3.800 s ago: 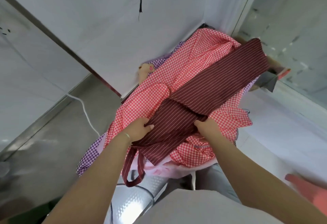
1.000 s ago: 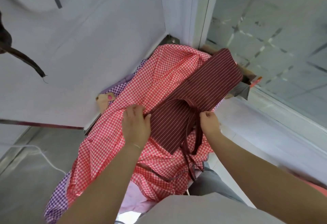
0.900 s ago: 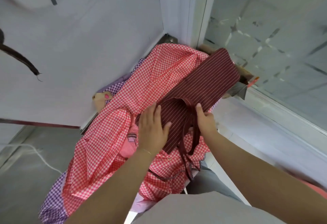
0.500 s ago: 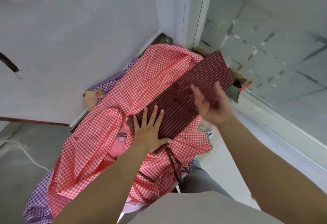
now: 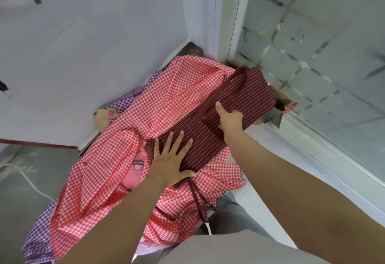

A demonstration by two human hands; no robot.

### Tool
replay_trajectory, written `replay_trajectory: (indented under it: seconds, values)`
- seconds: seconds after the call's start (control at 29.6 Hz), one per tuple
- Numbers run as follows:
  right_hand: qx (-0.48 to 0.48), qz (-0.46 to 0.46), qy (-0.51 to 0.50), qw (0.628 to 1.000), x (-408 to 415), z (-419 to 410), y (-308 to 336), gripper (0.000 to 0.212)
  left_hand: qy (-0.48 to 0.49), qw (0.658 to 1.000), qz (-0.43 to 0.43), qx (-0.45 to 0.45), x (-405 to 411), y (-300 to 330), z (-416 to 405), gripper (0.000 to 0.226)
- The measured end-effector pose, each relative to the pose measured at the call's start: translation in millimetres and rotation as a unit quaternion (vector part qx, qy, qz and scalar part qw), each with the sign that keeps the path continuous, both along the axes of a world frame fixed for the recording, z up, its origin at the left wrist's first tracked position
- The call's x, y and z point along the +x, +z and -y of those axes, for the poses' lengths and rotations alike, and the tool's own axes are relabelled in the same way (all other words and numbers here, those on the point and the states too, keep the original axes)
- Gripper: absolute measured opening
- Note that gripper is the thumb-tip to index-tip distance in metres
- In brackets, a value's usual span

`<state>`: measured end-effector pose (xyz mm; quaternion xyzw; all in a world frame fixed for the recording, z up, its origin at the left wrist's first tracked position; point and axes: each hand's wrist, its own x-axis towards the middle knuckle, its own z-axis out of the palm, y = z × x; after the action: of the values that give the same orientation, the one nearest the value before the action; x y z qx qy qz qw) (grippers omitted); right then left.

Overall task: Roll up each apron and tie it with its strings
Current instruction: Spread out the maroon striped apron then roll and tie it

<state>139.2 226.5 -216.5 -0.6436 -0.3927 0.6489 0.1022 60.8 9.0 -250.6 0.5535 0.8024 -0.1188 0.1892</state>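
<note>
A dark red pinstriped apron [image 5: 210, 136], folded into a long strip, lies across a heap of red-checked aprons [image 5: 175, 97]. My left hand [image 5: 170, 159] presses flat on its near end, fingers spread. My right hand [image 5: 229, 117] rests on the strip's middle with the thumb stretched out and the fingers bent down onto the cloth. The apron's dark red neck strap [image 5: 233, 84] lies over the far half. One tie string [image 5: 194, 193] hangs off the near end over the checked cloth.
Purple-checked cloth [image 5: 123, 101] shows under the heap at the back and at the lower left. A pink printed cloth [image 5: 135, 165] sits in a fold. A white wall is on the left and a patterned glass panel [image 5: 323, 55] on the right. A white cable [image 5: 27, 180] runs over the floor.
My right hand, raised with the strap half a second ago, has come down onto the strip's middle. The strap now lies over the far half. My left hand stays flat on the near end.
</note>
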Motion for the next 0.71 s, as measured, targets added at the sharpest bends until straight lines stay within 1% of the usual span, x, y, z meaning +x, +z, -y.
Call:
replay_trajectory:
  seconds: [0.03, 0.1, 0.14, 0.17, 0.2, 0.24, 0.27, 0.3, 0.41, 0.47, 0.54, 0.64, 0.68, 0.71]
  values:
    - [-0.054, -0.026, -0.007, 0.998, -3.4, -6.9, 1.0, 0.073, -0.010, 1.000, -0.003, -0.001, 0.1, 0.1, 1.6, 0.100]
    - [-0.117, -0.083, -0.008, 0.990, -6.6, -20.6, 5.9, 0.049, -0.031, 1.000, 0.000, 0.000, -1.8, -0.9, 4.3, 0.097]
    - [-0.122, -0.096, -0.009, 0.988, -4.6, -29.3, 7.4, 0.033, -0.042, 0.999, 0.009, 0.002, 0.0, -1.0, 2.2, 0.096]
    - [-0.103, -0.087, -0.019, 0.991, -3.3, -36.3, 7.1, 0.019, -0.057, 0.998, 0.016, -0.006, -1.4, -0.5, 2.6, 0.095]
    - [-0.065, -0.061, -0.037, 0.995, -1.6, -44.2, 4.4, 0.011, -0.071, 0.997, 0.021, -0.015, -3.5, 0.4, 2.4, 0.094]
    - [-0.017, -0.026, -0.064, 0.997, 0.4, -50.7, 1.1, 0.012, -0.078, 0.997, 0.025, -0.015, -5.5, 0.7, 3.3, 0.094]
    - [0.027, 0.003, -0.091, 0.995, 3.2, -55.9, -2.1, 0.018, -0.086, 0.996, 0.024, -0.005, -7.4, 0.1, 4.4, 0.094]
    - [0.047, 0.014, -0.108, 0.993, 5.8, -59.4, -3.3, 0.023, -0.099, 0.995, 0.017, 0.003, -9.5, 0.6, 4.4, 0.094]
    - [0.004, 0.006, -0.119, 0.993, 14.0, -61.0, -15.1, 0.032, -0.135, 0.991, -0.001, -0.003, -15.4, 2.3, 8.9, 0.086]
    - [0.010, 0.007, -0.126, 0.992, 19.6, -65.2, -20.5, 0.035, -0.145, 0.989, -0.007, 0.000, -20.2, 8.9, 10.0, 0.079]
    - [0.063, 0.005, -0.166, 0.984, 24.3, -75.1, -15.4, 0.029, -0.153, 0.988, -0.003, 0.002, -26.2, 9.5, 12.0, 0.076]
    - [0.137, -0.005, -0.253, 0.958, 32.3, -95.6, -2.2, 0.018, -0.152, 0.988, 0.008, -0.015, -30.1, 8.9, 15.0, 0.077]
    - [0.154, 0.000, -0.257, 0.954, 34.6, -100.8, -1.1, 0.017, -0.153, 0.988, 0.010, -0.024, -31.1, 9.0, 14.7, 0.077]
    - [0.146, -0.003, -0.260, 0.954, 38.8, -105.9, 1.2, 0.015, -0.151, 0.988, 0.014, -0.031, -31.3, 10.7, 11.2, 0.077]
